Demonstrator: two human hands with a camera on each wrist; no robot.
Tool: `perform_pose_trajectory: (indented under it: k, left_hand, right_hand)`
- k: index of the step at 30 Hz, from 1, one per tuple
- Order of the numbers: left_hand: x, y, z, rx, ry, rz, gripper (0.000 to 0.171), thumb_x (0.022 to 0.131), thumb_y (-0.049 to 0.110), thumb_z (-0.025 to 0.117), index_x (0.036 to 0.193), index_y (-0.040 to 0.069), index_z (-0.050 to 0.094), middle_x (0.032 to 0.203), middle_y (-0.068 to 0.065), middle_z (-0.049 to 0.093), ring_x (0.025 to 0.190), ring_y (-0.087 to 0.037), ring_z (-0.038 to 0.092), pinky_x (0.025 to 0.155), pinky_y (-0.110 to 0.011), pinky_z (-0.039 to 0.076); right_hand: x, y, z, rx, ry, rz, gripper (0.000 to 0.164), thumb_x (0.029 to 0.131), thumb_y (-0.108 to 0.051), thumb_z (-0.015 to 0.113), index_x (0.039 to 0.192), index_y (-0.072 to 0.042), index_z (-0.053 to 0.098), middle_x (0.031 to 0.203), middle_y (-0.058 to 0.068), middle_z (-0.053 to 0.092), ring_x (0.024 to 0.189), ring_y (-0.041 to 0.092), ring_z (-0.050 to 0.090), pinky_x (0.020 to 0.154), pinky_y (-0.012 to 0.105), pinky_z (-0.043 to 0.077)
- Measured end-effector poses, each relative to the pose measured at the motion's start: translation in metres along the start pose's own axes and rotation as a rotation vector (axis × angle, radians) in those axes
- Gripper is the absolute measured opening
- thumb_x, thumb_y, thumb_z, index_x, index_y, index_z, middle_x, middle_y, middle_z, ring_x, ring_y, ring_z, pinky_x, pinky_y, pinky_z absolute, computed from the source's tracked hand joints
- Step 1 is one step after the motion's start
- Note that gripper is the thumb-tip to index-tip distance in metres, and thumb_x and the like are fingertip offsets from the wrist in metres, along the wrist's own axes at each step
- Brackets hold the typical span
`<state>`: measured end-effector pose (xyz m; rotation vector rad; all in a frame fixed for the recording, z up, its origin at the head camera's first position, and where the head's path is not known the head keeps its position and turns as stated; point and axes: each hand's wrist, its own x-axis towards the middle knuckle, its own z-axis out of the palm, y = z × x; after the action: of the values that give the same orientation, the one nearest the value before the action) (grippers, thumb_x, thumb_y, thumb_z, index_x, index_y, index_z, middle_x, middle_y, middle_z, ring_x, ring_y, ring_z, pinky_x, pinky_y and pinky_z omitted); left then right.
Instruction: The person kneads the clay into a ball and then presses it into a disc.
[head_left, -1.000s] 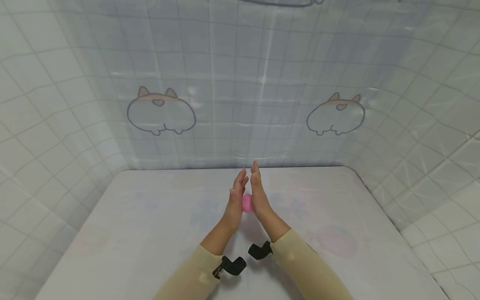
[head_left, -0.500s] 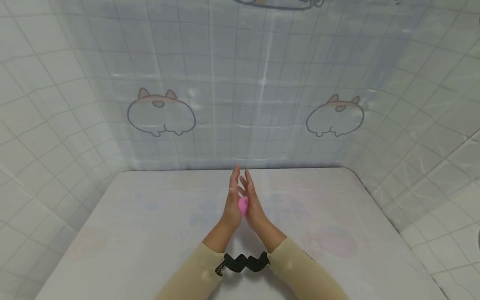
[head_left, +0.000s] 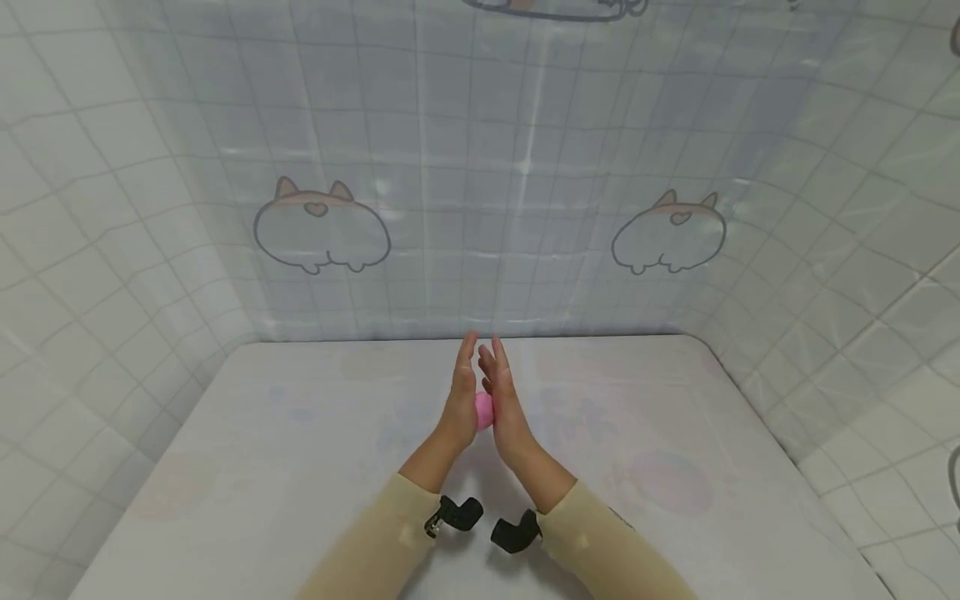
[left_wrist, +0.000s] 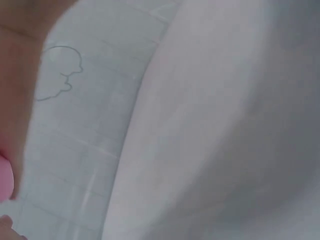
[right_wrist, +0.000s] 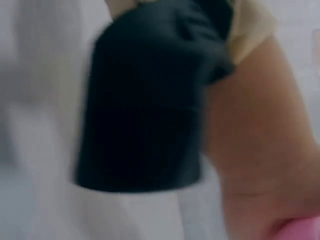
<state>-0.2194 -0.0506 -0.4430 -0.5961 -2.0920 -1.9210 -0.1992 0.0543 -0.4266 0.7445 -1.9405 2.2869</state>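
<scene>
A small pink lump (head_left: 484, 411), smooth and rounded like soft clay, is pressed between two facing palms. My left hand (head_left: 459, 402) has its fingers straight and pointing away, its palm against the lump's left side. From the other side my right hand (head_left: 508, 412) presses with fingers also extended and slightly spread. In the left wrist view the pink lump (left_wrist: 5, 179) shows at the left edge against a palm. Only a sliver of the pink lump (right_wrist: 300, 230) appears at the bottom of the right wrist view.
Beneath the hands lies a pale table top (head_left: 300, 467) with faint printed patches. Tile-patterned sheeting (head_left: 480, 208) with cartoon drawings rises behind it and on both sides. Black wrist-camera mounts (head_left: 516, 532) stick out from the cream sleeves (head_left: 375, 542), close to each other.
The palms have slid back and forth against each other with the pink lump between them, and both have shifted slightly left. The lump looks a little different in outline.
</scene>
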Motion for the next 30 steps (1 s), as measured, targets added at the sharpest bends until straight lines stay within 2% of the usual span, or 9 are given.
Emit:
perform_pose_trajectory:
  k: [5, 9, 12, 18, 21, 25, 30]
  left_hand:
    - [-0.002, -0.003, 0.001, 0.061, -0.051, -0.012, 0.092, 0.096, 0.075, 0.012, 0.161, 0.011, 0.009, 0.167, -0.010, 0.008, 0.152, -0.035, 0.007, 0.113, -0.070, 0.007]
    - [-0.005, -0.002, 0.003, 0.072, -0.107, -0.019, 0.090, 0.097, 0.074, 0.008, 0.161, 0.010, 0.008, 0.167, -0.014, 0.006, 0.152, -0.036, 0.005, 0.113, -0.070, 0.006]
    - [-0.007, 0.000, 0.005, 0.080, -0.157, -0.021, 0.087, 0.098, 0.072, 0.006, 0.162, 0.012, 0.010, 0.167, -0.014, 0.006, 0.151, -0.037, 0.008, 0.113, -0.070, 0.008]
    - [-0.013, 0.005, 0.007, -0.022, -0.228, -0.042, 0.071, 0.104, 0.060, 0.005, 0.162, 0.019, 0.012, 0.167, -0.008, 0.009, 0.149, -0.040, 0.015, 0.111, -0.073, 0.011]
    - [-0.014, 0.009, 0.009, -0.073, -0.240, -0.032, 0.073, 0.103, 0.063, 0.006, 0.162, 0.019, 0.012, 0.168, -0.007, 0.008, 0.150, -0.039, 0.013, 0.111, -0.072, 0.010]
    - [-0.013, 0.015, 0.011, -0.124, -0.233, 0.026, 0.085, 0.098, 0.072, 0.007, 0.162, 0.014, 0.011, 0.168, -0.008, 0.006, 0.151, -0.039, 0.010, 0.113, -0.070, 0.008]
    - [-0.012, 0.020, 0.010, -0.152, -0.187, 0.091, 0.096, 0.094, 0.078, 0.008, 0.161, 0.010, 0.011, 0.167, -0.012, 0.008, 0.151, -0.039, 0.011, 0.115, -0.066, 0.006]
  right_hand:
    - [0.004, -0.005, -0.004, -0.013, 0.033, -0.052, 0.067, 0.106, -0.052, 0.016, 0.162, -0.017, 0.002, 0.165, 0.012, 0.018, 0.153, 0.024, 0.014, 0.121, 0.053, 0.010]
    - [0.007, -0.008, -0.007, -0.028, 0.061, -0.074, 0.066, 0.106, -0.050, 0.017, 0.162, -0.017, 0.003, 0.165, 0.012, 0.019, 0.152, 0.025, 0.016, 0.121, 0.052, 0.010]
    - [0.008, -0.010, -0.010, -0.053, 0.076, -0.070, 0.065, 0.106, -0.049, 0.016, 0.162, -0.019, 0.004, 0.165, 0.010, 0.020, 0.152, 0.024, 0.016, 0.121, 0.052, 0.010]
    - [0.015, -0.009, -0.017, -0.084, 0.100, -0.053, 0.073, 0.103, -0.063, 0.021, 0.162, -0.024, 0.006, 0.165, 0.005, 0.021, 0.152, 0.023, 0.017, 0.120, 0.056, 0.008]
    - [0.019, -0.006, -0.021, -0.080, 0.119, -0.046, 0.080, 0.099, -0.071, 0.025, 0.162, -0.026, 0.007, 0.165, 0.003, 0.020, 0.152, 0.021, 0.016, 0.119, 0.057, 0.006]
    - [0.022, 0.001, -0.023, -0.103, 0.148, -0.016, 0.086, 0.094, -0.078, 0.028, 0.162, -0.028, 0.007, 0.165, 0.002, 0.020, 0.152, 0.021, 0.015, 0.118, 0.060, 0.005]
    - [0.024, 0.008, -0.024, -0.176, 0.153, 0.027, 0.080, 0.099, -0.071, 0.025, 0.162, -0.026, 0.008, 0.166, 0.005, 0.019, 0.152, 0.025, 0.015, 0.115, 0.066, 0.005]
